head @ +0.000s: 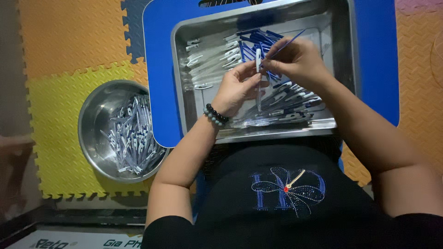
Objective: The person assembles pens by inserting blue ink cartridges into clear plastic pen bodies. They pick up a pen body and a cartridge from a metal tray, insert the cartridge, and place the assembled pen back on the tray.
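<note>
Clear pen barrel [258,62], white-tipped and held upright, stands at the centre of the steel tray [344,50], above its contents. The left hand [236,87], wearing a dark bead bracelet [215,115], pinches the barrel between thumb and fingertips. The right hand [297,57], at 3 o'clock of the barrel, has its fingers closed on a thin blue refill [290,42] that slants toward 1 o'clock. Blue pen parts [258,39] lie at 12 o'clock in the tray; clear barrels [210,62] at 9 o'clock. The tray rests on a blue board [159,69]. A round steel bowl [94,115] of assembled pens [134,138] sits at 8 o'clock on foam floor mats [60,83].
</note>
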